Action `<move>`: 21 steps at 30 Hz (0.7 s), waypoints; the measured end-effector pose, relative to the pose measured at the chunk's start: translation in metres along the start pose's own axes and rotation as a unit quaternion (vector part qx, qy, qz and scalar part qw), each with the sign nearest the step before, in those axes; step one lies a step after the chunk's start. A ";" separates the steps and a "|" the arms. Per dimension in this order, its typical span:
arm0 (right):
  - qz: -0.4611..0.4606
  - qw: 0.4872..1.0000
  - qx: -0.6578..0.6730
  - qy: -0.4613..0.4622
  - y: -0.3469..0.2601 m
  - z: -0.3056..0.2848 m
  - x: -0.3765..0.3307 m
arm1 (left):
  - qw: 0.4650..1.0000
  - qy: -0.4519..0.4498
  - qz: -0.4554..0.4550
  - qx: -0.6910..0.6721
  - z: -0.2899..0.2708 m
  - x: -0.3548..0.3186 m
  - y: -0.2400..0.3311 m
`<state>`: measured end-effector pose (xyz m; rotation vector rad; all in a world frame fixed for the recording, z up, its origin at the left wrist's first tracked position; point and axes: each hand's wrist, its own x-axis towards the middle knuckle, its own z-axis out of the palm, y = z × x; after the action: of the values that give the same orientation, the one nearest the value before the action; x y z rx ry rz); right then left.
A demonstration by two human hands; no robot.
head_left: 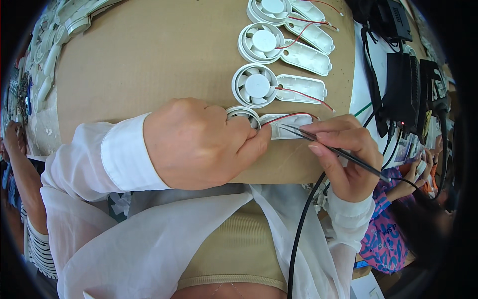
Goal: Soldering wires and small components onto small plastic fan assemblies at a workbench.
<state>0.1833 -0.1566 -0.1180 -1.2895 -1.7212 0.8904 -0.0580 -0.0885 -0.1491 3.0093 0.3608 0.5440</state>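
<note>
At the near edge of the board, my left hand [199, 142] is closed around the round head of a small white handheld fan [245, 112], covering most of it. The fan's open handle shell [298, 120] points right, and a red wire [286, 115] arches over it from the head. In my right hand [351, 152] is a pair of dark tweezers [357, 161], pinched between thumb and fingers. The two tips are slightly apart, pointing left over the handle shell; I cannot make out anything between them.
More white fans [256, 85] with open handles and red wires line up beyond on the brown board [149, 60]. Black boxes with cables [402, 89] stand at the right. White plastic parts [50, 65] are heaped far left. Other people's arms [25, 174] show at both sides.
</note>
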 end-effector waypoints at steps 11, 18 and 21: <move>-0.024 0.999 -0.023 0.018 0.017 0.016 -0.015 | 1.000 -0.025 -0.007 0.016 -0.002 0.000 0.000; -0.008 1.000 -0.020 0.008 0.018 0.018 -0.015 | 0.999 -0.023 -0.011 0.020 0.000 -0.001 -0.001; 0.003 0.999 -0.028 -0.017 0.015 0.018 -0.013 | 1.000 -0.019 -0.008 0.021 -0.001 -0.002 -0.003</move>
<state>0.1754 -0.1674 -0.1415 -1.3236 -1.7803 0.8785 -0.0606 -0.0863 -0.1496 3.0497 0.3982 0.4830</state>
